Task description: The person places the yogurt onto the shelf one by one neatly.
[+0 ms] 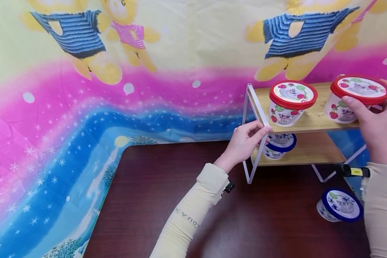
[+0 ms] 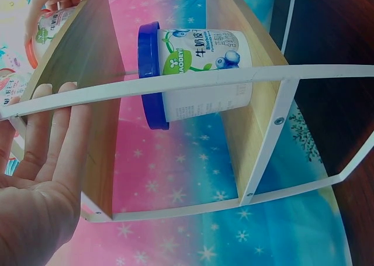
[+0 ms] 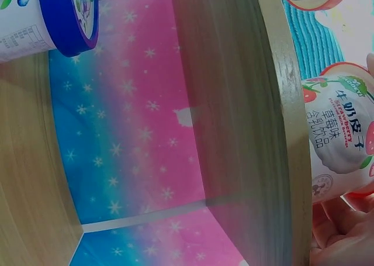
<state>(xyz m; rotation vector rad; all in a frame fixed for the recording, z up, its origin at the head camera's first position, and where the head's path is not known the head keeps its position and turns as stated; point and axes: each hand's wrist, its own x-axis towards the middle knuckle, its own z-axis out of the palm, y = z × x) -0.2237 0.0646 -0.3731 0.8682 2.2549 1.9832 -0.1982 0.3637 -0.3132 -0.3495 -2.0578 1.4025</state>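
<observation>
My left hand (image 1: 243, 143) pinches the white metal side frame (image 1: 258, 107) of a two-tier wooden shelf (image 1: 314, 122). In the left wrist view its fingers lie behind the bar. My right hand (image 1: 382, 125) holds a strawberry cup (image 1: 340, 107) with a red lid, upright at the upper tier's right end; whether its base touches the board I cannot tell. Left of it, a second red-lidded strawberry cup (image 1: 292, 96) stands on the upper tier. On the lower tier, near the left hand, is a blue-lidded blueberry cup (image 2: 201, 73).
Another blue-lidded cup (image 1: 342, 206) is on the dark brown table (image 1: 180, 186), in front of the shelf near the right sleeve. Behind the table hangs a colourful cloth (image 1: 167, 89) printed with bears and snowflakes. The shelf's thin metal legs (image 1: 251, 175) stand on the table.
</observation>
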